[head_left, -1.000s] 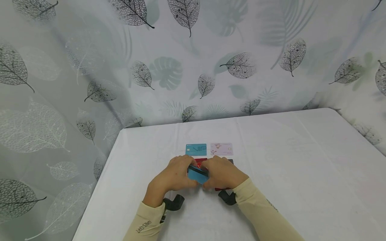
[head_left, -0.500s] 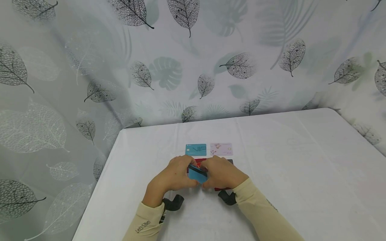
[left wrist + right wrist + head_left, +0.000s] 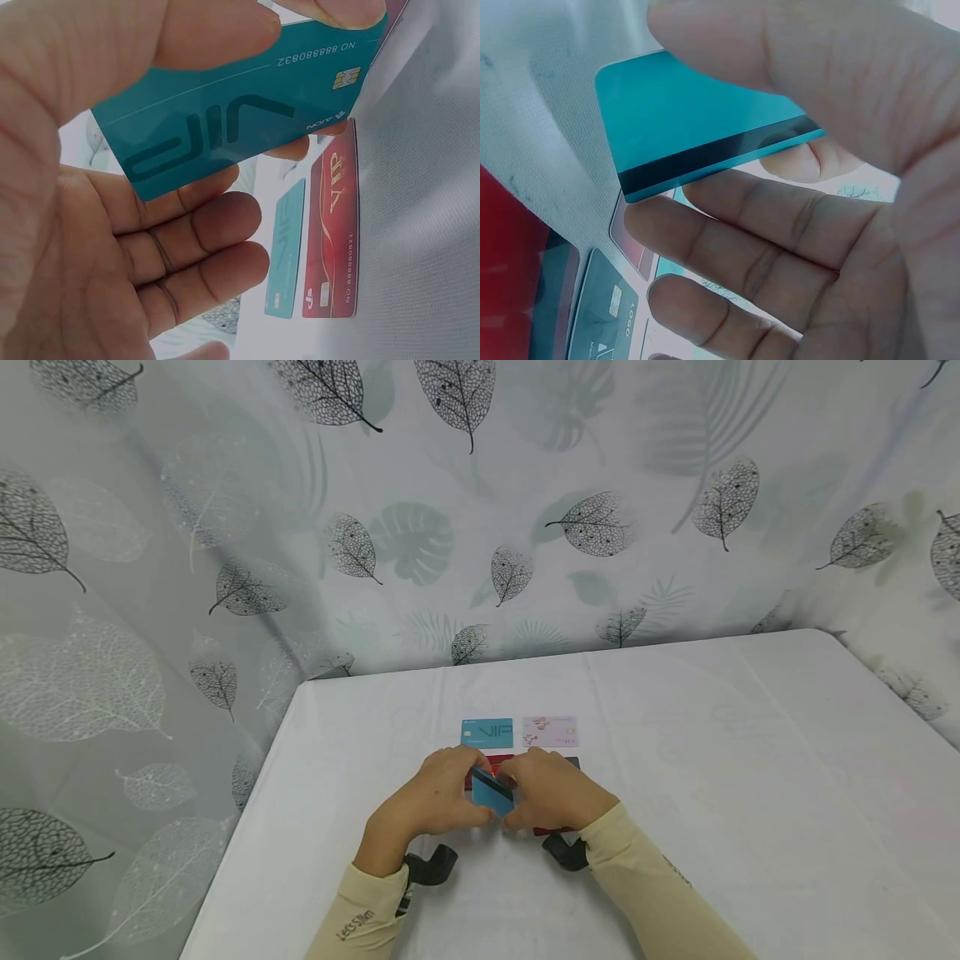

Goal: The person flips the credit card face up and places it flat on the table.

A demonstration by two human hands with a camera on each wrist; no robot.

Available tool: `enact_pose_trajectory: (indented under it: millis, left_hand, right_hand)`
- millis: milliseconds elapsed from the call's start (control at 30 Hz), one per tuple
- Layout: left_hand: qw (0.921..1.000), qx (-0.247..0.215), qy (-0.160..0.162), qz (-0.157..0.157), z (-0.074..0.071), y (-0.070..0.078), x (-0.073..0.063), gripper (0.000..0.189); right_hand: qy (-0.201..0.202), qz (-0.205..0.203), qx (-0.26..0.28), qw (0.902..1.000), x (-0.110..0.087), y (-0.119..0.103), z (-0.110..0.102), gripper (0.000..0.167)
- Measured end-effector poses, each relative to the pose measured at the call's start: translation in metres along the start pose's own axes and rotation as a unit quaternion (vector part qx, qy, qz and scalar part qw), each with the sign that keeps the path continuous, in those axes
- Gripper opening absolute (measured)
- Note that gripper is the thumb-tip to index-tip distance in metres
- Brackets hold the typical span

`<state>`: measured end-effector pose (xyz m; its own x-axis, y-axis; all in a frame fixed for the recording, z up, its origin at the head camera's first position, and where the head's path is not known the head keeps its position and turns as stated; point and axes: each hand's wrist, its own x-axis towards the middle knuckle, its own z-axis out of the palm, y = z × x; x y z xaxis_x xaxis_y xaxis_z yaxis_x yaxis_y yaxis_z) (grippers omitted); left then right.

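Observation:
A teal VIP card (image 3: 492, 793) is held up between both hands, tilted over the table. My left hand (image 3: 438, 789) grips it with the thumb along one edge and fingers behind, its lower fingers loosely bent in the left wrist view. That view shows the printed face of the VIP card (image 3: 225, 112), with a chip. My right hand (image 3: 555, 789) pinches the other end; the right wrist view shows the back of the teal card (image 3: 697, 112) with a black stripe. Just beyond the hands lies a red VIP card (image 3: 334, 225), partly hidden in the head view.
On the white table (image 3: 735, 760), another teal VIP card (image 3: 487, 733) and a pink card (image 3: 551, 732) lie side by side at the back. A grey card (image 3: 604, 315) and a red card with a dark stripe (image 3: 510, 262) lie near my right hand.
The held teal card has turned between the fingers, so its black stripe slopes more steeply and less of its width shows. Both hands stay almost in place.

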<state>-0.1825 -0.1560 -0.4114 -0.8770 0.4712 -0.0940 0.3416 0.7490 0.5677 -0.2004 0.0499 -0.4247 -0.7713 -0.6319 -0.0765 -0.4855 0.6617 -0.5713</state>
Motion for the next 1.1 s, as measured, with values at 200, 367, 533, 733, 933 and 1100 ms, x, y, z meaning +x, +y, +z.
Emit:
enact_pose_trajectory:
  millis: [200,367,533,733,933,1100]
  left_hand:
    - [0.9999,-0.015,-0.003,0.001,-0.0007,0.0002,0.0003,0.041]
    - [0.9995,-0.031,-0.002,0.004,-0.0007,-0.0005,-0.0002,0.04]
    - [0.9991,-0.041,-0.002,0.008,-0.0007,-0.0022,-0.0006,0.041]
    - [0.9989,-0.046,-0.002,0.007,-0.0011,-0.0031,-0.0003,0.042]
    - [0.9969,-0.077,-0.012,0.002,-0.0023,-0.0044,-0.0003,0.044]
    - [0.9961,-0.088,-0.01,-0.004,-0.0029,-0.0074,-0.0001,0.048]
  right_hand:
    - [-0.007,0.007,-0.011,0.9999,0.0007,-0.0002,0.0002,0.034]
    - [-0.007,0.003,-0.01,0.9999,0.0006,-0.0009,-0.0007,0.036]
    - [-0.005,-0.004,-0.006,1.0,-0.0001,-0.0011,-0.0015,0.033]
    - [-0.002,-0.008,-0.001,1.0,-0.0004,-0.0015,-0.0025,0.029]
    - [-0.001,-0.006,0.002,1.0,-0.0003,-0.0032,-0.0033,0.029]
    - [0.001,0.0,0.006,1.0,-0.0011,-0.0046,-0.0043,0.032]
